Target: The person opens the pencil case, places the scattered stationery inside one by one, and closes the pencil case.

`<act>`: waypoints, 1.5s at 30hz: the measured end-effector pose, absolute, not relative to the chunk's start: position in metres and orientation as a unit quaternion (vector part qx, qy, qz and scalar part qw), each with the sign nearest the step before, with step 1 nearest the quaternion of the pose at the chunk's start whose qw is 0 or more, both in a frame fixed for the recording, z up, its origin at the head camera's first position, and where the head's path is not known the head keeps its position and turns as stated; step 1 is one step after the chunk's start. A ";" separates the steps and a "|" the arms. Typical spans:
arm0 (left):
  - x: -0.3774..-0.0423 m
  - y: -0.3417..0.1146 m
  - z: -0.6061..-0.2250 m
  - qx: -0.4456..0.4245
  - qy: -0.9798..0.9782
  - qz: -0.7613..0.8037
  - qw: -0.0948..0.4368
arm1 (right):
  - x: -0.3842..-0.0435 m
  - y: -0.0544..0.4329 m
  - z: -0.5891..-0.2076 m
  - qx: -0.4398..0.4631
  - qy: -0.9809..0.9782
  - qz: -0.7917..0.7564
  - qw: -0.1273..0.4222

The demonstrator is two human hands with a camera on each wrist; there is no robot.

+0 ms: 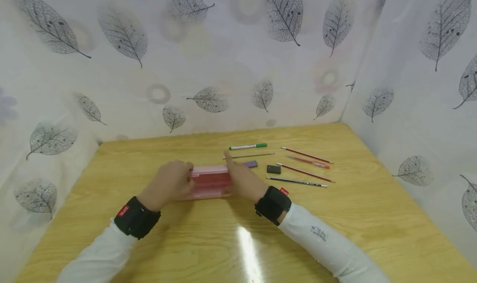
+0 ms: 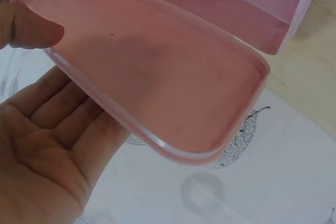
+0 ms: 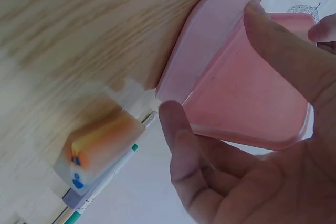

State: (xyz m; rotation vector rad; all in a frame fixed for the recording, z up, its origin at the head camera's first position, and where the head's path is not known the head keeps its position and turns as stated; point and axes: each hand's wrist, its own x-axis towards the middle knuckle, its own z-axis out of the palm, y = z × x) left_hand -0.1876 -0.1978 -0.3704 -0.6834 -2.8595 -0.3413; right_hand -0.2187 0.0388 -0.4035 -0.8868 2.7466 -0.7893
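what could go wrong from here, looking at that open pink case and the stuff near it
The left hand has the lid only near its edge, so the lid might slip and flop. The right hand is right beside the purple block and could nudge it. The green-capped marker lies loose on the table, so a bump might set it rolling.
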 end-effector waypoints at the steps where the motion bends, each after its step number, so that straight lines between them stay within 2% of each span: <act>1: -0.189 -0.198 -0.369 -0.231 -0.962 -0.118 0.092 | -0.220 0.038 -0.403 -0.292 0.917 -0.263 0.070; 11: -0.202 -0.204 -0.362 -0.238 -0.956 -0.130 0.108 | -0.220 0.037 -0.402 -0.276 0.955 -0.103 -0.038; 17: -0.215 -0.208 -0.359 -0.242 -0.951 -0.154 0.114 | -0.218 0.040 -0.406 -0.299 0.945 -0.095 -0.091; 27: -0.236 -0.211 -0.369 -0.242 -0.938 -0.185 0.168 | -0.215 0.040 -0.409 -0.325 0.930 -0.141 -0.093; 35: -0.249 -0.211 -0.377 -0.234 -0.940 -0.120 0.218 | -0.216 0.039 -0.408 -0.347 0.928 -0.110 -0.082; 40: -0.252 -0.214 -0.381 -0.235 -0.943 -0.083 0.220 | -0.217 0.038 -0.409 -0.341 0.932 -0.097 -0.069; 45: -0.256 -0.218 -0.389 -0.233 -0.952 -0.047 0.194 | -0.216 0.038 -0.408 -0.343 0.933 -0.091 -0.064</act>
